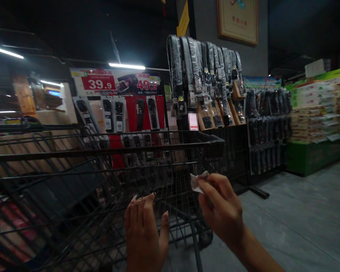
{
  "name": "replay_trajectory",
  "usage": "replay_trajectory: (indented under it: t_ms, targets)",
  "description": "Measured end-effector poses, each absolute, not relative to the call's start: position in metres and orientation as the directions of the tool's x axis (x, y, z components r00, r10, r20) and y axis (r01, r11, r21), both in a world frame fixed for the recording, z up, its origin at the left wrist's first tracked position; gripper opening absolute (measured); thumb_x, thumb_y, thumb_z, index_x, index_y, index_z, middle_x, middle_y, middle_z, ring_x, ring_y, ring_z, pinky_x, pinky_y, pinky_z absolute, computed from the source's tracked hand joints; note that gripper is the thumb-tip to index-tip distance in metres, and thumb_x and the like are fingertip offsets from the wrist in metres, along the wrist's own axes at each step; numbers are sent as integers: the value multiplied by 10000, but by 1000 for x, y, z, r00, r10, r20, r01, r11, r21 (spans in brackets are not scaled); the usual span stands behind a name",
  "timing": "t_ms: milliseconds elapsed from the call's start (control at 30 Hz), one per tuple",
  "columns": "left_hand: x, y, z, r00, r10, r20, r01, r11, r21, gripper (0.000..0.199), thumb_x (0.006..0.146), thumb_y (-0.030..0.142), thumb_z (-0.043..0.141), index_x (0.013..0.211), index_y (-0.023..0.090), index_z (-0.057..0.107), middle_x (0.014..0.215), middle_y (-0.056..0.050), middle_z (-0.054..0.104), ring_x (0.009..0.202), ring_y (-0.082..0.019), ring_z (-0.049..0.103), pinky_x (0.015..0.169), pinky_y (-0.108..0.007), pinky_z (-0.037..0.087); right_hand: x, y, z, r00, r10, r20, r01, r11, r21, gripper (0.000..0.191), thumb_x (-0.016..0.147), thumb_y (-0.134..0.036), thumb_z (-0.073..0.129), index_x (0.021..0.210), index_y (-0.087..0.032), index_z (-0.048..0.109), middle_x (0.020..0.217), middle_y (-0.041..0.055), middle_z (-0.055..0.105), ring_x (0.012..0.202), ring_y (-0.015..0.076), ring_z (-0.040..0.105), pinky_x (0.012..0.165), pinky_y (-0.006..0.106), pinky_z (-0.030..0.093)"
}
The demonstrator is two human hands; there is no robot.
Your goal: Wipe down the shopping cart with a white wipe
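Nearest the camera are the person's two bare hands, raised at the side of a black wire-mesh shopping cart (158,148). Left hand (146,230): back toward the camera, four fingers side by side and bent at the tips, thumb standing well apart from them; a pale edge shows at the fingertips, and whether the fingers close on anything cannot be told. Right hand (222,206): thumb and forefinger pinched together on a small, crumpled, whitish piece of thin sheet material (196,184), the remaining fingers curled beneath. Said piece is held up in front of the cart's corner end, its loose edges projecting to the left of the fingertips; its exact material cannot be determined. Below the right hand, a dark caster wheel (205,238) of the cart stands on the grey floor (308,211). Beyond the cart, black belts in clear plastic wrap (195,64) hang in a row above boxed belts with tan borders (206,115). To their left, packaged dark belts hang on a red display board (132,113) under a sign (116,82) reading 39.9 and 49.9. At far right, stacked cartons (306,121) rest on a green display base (314,156).
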State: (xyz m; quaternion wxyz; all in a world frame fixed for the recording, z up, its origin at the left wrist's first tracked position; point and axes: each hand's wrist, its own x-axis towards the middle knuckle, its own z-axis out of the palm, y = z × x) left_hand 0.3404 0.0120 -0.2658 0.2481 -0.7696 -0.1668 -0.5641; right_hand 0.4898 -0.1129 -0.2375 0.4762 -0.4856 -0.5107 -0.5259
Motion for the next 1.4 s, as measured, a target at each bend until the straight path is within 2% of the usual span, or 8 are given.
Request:
replay_trajectory:
  t_ms: [233, 400, 733, 867, 1000, 1067, 1200, 1400]
  targets:
    - [343, 10, -267, 311, -26, 950, 547, -813, -202, 335, 892, 275, 473, 1153, 65, 474, 988, -151, 571, 1033, -307, 498, 896, -484, 441, 480, -136, -223, 59, 106, 993, 998, -26, -56, 176, 799, -49, 507, 702, -162, 601, 726, 20, 527, 594, 98, 516, 526, 234, 474]
    - [343, 7, -266, 315, -26, 949, 556, -805, -207, 309, 898, 259, 459, 1135, 62, 483, 995, -155, 563, 1045, -306, 486, 890, -477, 444, 481, -131, -208, 36, -52, 998, 997, -72, -39, 238, 827, -16, 490, 961, -144, 638, 914, 62, 554, 844, 128, 588, 724, 249, 530]
    - [340, 9, -267, 325, -19, 945, 534, -821, -200, 316, 899, 276, 459, 1155, 91, 477, 1010, -139, 584, 1029, -283, 513, 910, -470, 440, 467, -129, -222, 268, 284, 920, 945, -263, -194, 173, 785, -68, 474, 702, -162, 593, 758, 30, 511, 554, 108, 512, 508, 257, 436]
    - [340, 9, -269, 305, 1, 952, 549, -817, -175, 328, 900, 276, 455, 1187, 116, 468, 1018, -124, 592, 1052, -283, 524, 916, -477, 440, 464, -150, -210, 283, 290, 914, 935, -296, -195, 194, 779, -109, 504, 607, -187, 547, 666, -3, 481, 484, 95, 472, 451, 251, 381]
    - [341, 7, -270, 306, 25, 952, 559, -814, -158, 335, 891, 255, 470, 1198, 122, 464, 1020, -123, 599, 1049, -286, 529, 910, -485, 445, 470, -151, -200, 102, 64, 993, 983, -163, -91, 166, 833, -87, 506, 872, -162, 648, 821, 39, 566, 689, 113, 583, 587, 236, 493]
    - [341, 6, -269, 308, 19, 951, 558, -814, -164, 335, 887, 250, 476, 1193, 114, 465, 1022, -129, 601, 1043, -285, 529, 911, -483, 445, 475, -142, -201, 54, 46, 997, 991, -122, -48, 228, 855, -69, 485, 989, -159, 646, 907, 64, 580, 794, 129, 604, 662, 251, 529]
    - [340, 6, -267, 306, -5, 952, 553, -813, -182, 319, 891, 253, 471, 1169, 96, 478, 1000, -134, 598, 1034, -285, 524, 907, -475, 444, 479, -125, -217, 89, 161, 983, 993, -92, -75, 242, 865, -56, 453, 983, -134, 649, 927, 80, 566, 748, 119, 605, 631, 245, 532]
    - [339, 6, -267, 325, 14, 946, 536, -826, -172, 350, 896, 268, 469, 1202, 99, 463, 1016, -133, 595, 1048, -286, 516, 912, -477, 443, 474, -150, -228, 169, 396, 902, 978, -183, -102, 238, 820, -93, 438, 767, -184, 651, 710, 16, 529, 519, 107, 534, 456, 245, 442]
